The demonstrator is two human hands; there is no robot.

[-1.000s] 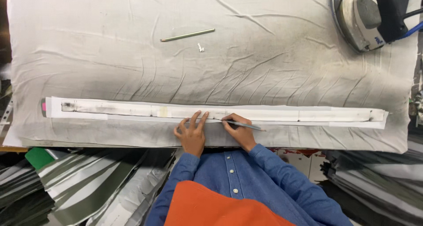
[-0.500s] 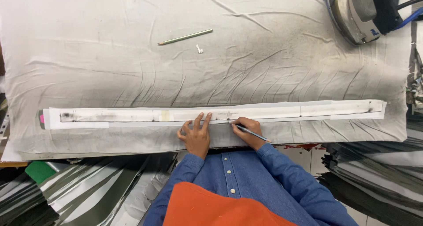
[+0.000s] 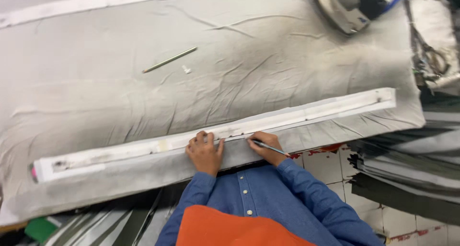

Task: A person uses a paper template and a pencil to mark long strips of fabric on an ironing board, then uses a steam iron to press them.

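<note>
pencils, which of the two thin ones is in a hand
The dark thin pencil in the right hand, at the long white strip; the greenish pencil lies loose farther away.

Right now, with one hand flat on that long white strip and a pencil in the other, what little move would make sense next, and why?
Probably draw the pencil a bit further to the person's right along the long white strip. The right hand has its tip at the strip's near edge, the left hand presses the strip flat beside it, and much of the strip stretches on to that side.

Grey-covered table (image 3: 268, 78): long white strip (image 3: 143, 152), thin rod (image 3: 169, 60), iron (image 3: 342, 8).
</note>
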